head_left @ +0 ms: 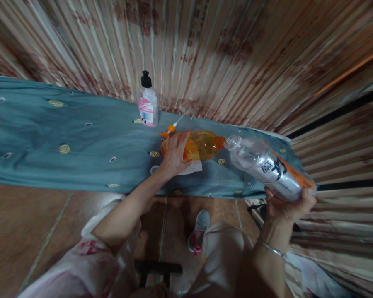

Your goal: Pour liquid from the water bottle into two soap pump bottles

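My left hand (176,154) is wrapped round the lower part of an orange see-through bottle (203,145), whose open threaded neck points right. In my right hand (289,203) is a clear plastic bottle (261,163) with an orange and silver label, gripped near its base and tilted. Its uncapped mouth meets the orange bottle's neck; whether they touch, I cannot tell. Just behind my left hand lies an orange pump top (170,129) with a thin clear tube. A white paper or cloth piece (191,167) shows beneath the orange bottle, and a small round cap (154,169) sits beside my wrist.
A pump bottle (148,107) with a black top and pink label stands at the back of the narrow table, which has a teal patterned cloth (90,140). Pleated curtains (189,54) hang behind and to the right. A stool (158,267) shows below.
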{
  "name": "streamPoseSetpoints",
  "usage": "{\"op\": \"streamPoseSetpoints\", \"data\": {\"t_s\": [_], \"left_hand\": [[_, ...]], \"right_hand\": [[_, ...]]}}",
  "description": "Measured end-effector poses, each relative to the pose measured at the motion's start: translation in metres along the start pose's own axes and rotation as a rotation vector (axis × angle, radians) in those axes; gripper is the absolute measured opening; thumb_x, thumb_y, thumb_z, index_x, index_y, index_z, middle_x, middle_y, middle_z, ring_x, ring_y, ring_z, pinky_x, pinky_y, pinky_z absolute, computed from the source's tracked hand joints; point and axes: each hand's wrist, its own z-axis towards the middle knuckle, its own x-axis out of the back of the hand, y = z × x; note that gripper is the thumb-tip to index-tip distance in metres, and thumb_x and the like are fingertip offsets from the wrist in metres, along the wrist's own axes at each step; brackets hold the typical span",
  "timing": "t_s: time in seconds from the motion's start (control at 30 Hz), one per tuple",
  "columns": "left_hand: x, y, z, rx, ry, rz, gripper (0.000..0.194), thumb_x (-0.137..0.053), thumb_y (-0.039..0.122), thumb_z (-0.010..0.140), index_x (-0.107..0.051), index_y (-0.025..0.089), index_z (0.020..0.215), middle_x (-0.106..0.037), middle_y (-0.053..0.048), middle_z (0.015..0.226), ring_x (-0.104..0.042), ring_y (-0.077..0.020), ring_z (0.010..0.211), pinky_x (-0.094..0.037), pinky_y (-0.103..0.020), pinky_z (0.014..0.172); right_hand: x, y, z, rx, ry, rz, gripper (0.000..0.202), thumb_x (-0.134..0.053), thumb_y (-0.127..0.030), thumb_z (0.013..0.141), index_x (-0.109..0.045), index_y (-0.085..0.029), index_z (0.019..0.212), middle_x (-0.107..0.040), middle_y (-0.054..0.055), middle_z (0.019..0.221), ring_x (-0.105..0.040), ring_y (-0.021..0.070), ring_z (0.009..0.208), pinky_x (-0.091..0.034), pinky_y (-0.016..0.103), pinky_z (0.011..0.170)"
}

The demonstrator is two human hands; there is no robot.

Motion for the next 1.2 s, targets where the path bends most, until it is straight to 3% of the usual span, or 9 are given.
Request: {"op": "streamPoseSetpoints", "data": {"t_s": [0.37,0.63,1.2], "left_hand": [[0.0023,0.0032,0.0008,0.016,-0.008,0.001,0.097,-0.078,0.022,0.067,-0.033,0.021,0.154,-0.049,-0.016,0.148,-0.044,-0.037,0.14,-0.029,-0.058,0.12],[-0.0004,-0.0005,0.0009,-0.009,-0.001,0.006,0.098,-0.08,0.024,0.067,-0.035,0.016,0.154,-0.048,-0.018,0.148,-0.044,-0.0368,0.139,-0.028,-0.056,0.121],[0.0002,0.0,0.0003,-0.017,0.012,0.001,0.098,-0.078,0.022,0.067,-0.033,0.02,0.154,-0.049,-0.016,0.148,-0.044,-0.0366,0.139,-0.03,-0.058,0.121]], "right_hand": [[0.0025,0.001,0.0023,0.007,-0.006,-0.004,0.046,-0.066,-0.052,0.057,-0.062,-0.023,0.093,-0.061,0.0,0.086,-0.053,0.013,0.058,-0.032,0.018,0.028],[-0.0005,-0.0007,0.0009,0.009,0.001,-0.003,0.048,-0.067,-0.052,0.056,-0.062,-0.022,0.092,-0.059,-0.001,0.083,-0.054,0.013,0.057,-0.032,0.018,0.027],[-0.0009,-0.0002,0.0009,0.012,0.01,-0.002,0.046,-0.066,-0.052,0.056,-0.062,-0.022,0.09,-0.058,-0.002,0.079,-0.053,0.0119,0.053,-0.031,0.018,0.027]]}}
